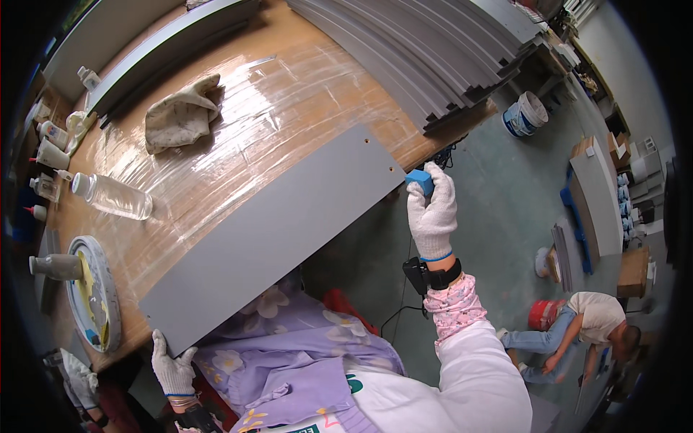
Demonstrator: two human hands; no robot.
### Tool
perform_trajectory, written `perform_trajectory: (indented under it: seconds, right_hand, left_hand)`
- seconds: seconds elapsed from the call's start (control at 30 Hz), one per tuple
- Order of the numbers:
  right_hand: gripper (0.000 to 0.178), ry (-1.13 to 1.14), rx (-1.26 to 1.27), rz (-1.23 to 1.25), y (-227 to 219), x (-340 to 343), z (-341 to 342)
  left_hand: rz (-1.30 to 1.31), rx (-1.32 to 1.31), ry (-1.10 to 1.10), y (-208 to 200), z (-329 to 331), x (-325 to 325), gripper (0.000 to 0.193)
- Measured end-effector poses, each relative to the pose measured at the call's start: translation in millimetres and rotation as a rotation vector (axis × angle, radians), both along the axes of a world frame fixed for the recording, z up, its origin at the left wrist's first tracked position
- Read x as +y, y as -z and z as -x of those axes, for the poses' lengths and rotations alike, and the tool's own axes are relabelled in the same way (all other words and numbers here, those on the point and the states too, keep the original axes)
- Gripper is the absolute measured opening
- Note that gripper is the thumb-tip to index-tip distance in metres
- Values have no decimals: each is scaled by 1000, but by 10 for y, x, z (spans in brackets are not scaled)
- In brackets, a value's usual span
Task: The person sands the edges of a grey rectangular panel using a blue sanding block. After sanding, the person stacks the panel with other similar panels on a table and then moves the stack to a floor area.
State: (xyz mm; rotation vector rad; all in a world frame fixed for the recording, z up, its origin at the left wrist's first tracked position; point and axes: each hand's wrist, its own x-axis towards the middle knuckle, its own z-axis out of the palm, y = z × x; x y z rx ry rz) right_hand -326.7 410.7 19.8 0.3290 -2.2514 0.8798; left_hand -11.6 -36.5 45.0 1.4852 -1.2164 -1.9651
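Note:
A long, flat grey panel [267,231] lies slantwise across the table's near edge, with small holes near its far right end. My left hand [172,366], in a white knit glove, grips the panel's near left corner, thumb and fingers apart around it. Beyond the panel's right end, my right hand [433,216], gloved too, pinches a small blue block [419,180] between thumb and fingers. The block is held just off the panel's end, over the floor.
On the wrapped table [303,94] lie a stained cloth [180,115], a clear bottle [114,196] and a paint-smeared lid [108,310] bearing a grey bottle [56,267]. Stacked grey panels [426,50] fill the far right. Another person's gloved hand [79,379] is at lower left; a person [585,332] crouches right.

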Motion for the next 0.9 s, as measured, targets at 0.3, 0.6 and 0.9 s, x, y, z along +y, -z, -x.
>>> perform_trajectory:
  seconds: [0.3,0.6,0.9]
  right_hand:
    - [36,-10,-130,52,-32,92,111]
    - [37,-47,-86,36,-10,122,86]
    - [39,-25,3,0,4,80,82]
  left_hand:
    - [41,30,26,6,-21,8,45]
    - [64,29,-28,-6,53,67,45]
    - [68,42,13,16,-16,36,45]
